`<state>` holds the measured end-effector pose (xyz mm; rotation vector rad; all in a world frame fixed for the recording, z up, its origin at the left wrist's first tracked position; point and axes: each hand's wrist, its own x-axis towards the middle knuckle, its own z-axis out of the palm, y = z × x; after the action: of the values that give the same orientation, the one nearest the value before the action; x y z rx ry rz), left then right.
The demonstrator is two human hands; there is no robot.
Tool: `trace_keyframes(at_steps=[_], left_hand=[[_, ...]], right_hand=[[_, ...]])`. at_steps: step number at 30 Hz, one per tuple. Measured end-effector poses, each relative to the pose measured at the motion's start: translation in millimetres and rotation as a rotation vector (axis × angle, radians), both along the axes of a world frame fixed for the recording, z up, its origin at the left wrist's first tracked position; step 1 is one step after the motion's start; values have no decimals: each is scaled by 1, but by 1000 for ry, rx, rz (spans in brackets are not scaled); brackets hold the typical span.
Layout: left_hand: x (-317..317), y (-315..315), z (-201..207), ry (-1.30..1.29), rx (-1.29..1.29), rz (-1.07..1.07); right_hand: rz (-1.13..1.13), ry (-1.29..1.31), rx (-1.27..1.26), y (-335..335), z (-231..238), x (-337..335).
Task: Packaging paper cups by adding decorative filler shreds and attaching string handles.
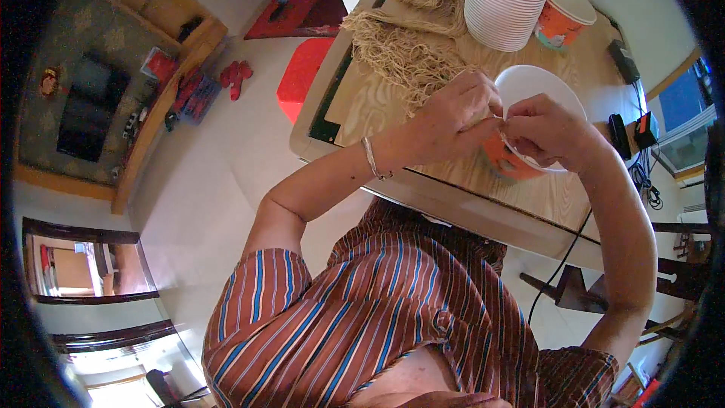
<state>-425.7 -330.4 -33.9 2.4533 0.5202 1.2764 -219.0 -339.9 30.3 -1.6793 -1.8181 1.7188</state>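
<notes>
My left hand and my right hand meet with pinched fingertips over the near left rim of a white-lined, orange paper bucket on the table. Something small and pale shows between the fingertips, possibly a thin strand; it is too small to make out. Both hands partly hide the bucket's mouth and front wall. Just beyond my left hand lies a tangled heap of beige strings spread over the tabletop.
At the back of the wood-grain table stand a tall stack of white paper buckets and another orange bucket. Black devices with cables line the right edge. A red stool stands left of the table. Dark chairs are at right.
</notes>
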Motion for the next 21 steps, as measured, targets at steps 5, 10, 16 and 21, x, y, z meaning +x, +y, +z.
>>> trace_keyframes(at_steps=[5,10,16,21], left_hand=[[-13,2,0,8,40,-28],[-12,6,-4,-26,-15,-54],[-11,-14,-4,-95,-395,61],[4,-26,-15,-242,-500,1]], right_hand=[[-85,187,-179,-5,3,-7],[-157,541,-229,-13,-6,-8],[-231,723,-209,-18,-14,-3],[-302,813,-274,-18,-21,-1]])
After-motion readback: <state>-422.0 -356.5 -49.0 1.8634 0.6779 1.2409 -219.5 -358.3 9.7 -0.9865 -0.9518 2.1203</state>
